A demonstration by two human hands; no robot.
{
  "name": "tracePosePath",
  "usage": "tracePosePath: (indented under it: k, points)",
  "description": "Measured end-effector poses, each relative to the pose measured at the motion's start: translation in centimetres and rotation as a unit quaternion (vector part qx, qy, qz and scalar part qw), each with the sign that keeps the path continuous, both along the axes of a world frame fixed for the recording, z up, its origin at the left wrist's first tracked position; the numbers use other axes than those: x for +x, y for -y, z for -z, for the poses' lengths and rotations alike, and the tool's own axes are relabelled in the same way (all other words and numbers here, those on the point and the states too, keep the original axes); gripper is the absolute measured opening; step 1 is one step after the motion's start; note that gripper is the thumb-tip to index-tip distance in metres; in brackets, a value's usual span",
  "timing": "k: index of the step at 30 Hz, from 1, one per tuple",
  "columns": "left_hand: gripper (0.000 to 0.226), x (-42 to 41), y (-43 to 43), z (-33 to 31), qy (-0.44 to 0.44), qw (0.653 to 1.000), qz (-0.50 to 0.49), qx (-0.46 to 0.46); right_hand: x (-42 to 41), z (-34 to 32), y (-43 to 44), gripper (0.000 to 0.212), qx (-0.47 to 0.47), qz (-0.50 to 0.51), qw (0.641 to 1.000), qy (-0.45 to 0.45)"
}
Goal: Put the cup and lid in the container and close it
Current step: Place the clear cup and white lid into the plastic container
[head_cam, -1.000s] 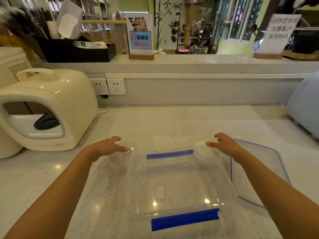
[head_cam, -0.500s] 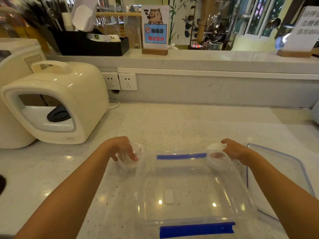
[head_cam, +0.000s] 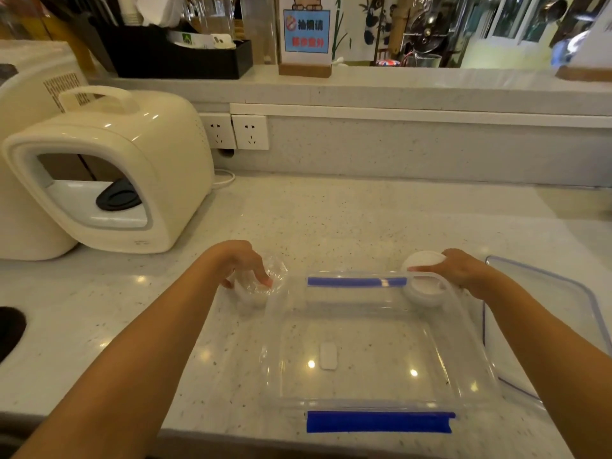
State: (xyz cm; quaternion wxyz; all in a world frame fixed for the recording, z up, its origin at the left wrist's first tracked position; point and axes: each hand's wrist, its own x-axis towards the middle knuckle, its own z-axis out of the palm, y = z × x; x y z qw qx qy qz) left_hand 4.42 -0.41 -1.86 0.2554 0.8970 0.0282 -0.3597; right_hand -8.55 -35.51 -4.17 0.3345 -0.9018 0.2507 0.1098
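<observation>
A clear rectangular container (head_cam: 275,356) with blue clasps (head_cam: 377,422) stands open on the counter in front of me. Just outside its far left corner is a small clear plastic cup (head_cam: 265,293), and my left hand (head_cam: 236,263) is closed on it from above. My right hand (head_cam: 463,271) holds a white round lid (head_cam: 425,260) at the container's far right corner, about level with the rim. The container's clear flat lid (head_cam: 543,293) lies on the counter to the right, partly under my right forearm.
A cream appliance (head_cam: 109,180) stands at the left with a cord to wall sockets (head_cam: 235,132). A raised ledge (head_cam: 397,87) at the back carries a sign (head_cam: 306,31) and a black organizer (head_cam: 178,58). A dark hole (head_cam: 10,326) is at the counter's left edge.
Both hands went from spread and reaching to closed, the left on the cup and the right on the white lid. The white lid now sits at the container's rim.
</observation>
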Motion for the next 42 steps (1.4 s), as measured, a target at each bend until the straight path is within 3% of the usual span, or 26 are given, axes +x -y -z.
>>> tracePosePath:
  k: [8,13,17,21,23,25,28,31,35,38,42]
  points:
    - [0.043,-0.8,-1.6,0.6,0.030,0.992,-0.069,-0.097,-0.7,-0.4,0.0,0.075,0.005,0.118,0.990,0.072]
    - [0.054,-1.9,-4.1,1.3,-0.035,0.947,-0.174,-0.267,-2.3,-0.9,-0.1,0.053,0.111,0.200,0.955,0.191]
    - [0.053,-3.1,-5.6,0.1,-0.030,0.891,-0.267,-0.366,-3.9,-2.2,-0.4,0.038,0.196,0.227,0.913,0.276]
    - [0.048,-5.0,-6.5,-4.1,-0.006,0.846,-0.232,-0.480,-5.7,-5.5,-0.2,0.054,0.284,0.213,0.864,0.357]
    - [0.033,-6.5,-6.4,-6.3,0.035,0.840,-0.176,-0.511,-6.8,-7.7,-0.4,0.050,0.295,0.175,0.857,0.385]
    - [0.039,-8.1,-6.0,-8.2,0.083,0.836,-0.113,-0.530,-7.9,-9.7,-0.6,0.041,0.298,0.117,0.858,0.402]
    - [0.059,-10.4,-4.7,-10.2,0.153,0.826,-0.055,-0.540,-9.2,-11.8,-1.2,0.032,0.292,0.014,0.877,0.381]
    - [0.043,-12.0,-2.7,-10.5,0.159,0.827,0.006,-0.540,-9.9,-12.4,-2.5,0.032,0.272,-0.077,0.907,0.313]
    - [0.038,-12.9,0.1,-8.5,0.142,0.880,0.113,-0.438,-9.9,-10.9,-4.7,0.039,0.173,-0.193,0.954,0.153]
    - [0.037,-12.7,2.4,-6.2,0.088,0.910,0.167,-0.368,-9.0,-8.8,-6.0,0.042,0.151,-0.236,0.959,0.049]
    - [0.038,-11.9,4.6,-3.7,0.037,0.936,0.247,-0.247,-7.7,-6.2,-7.0,0.034,0.139,-0.234,0.962,-0.020]
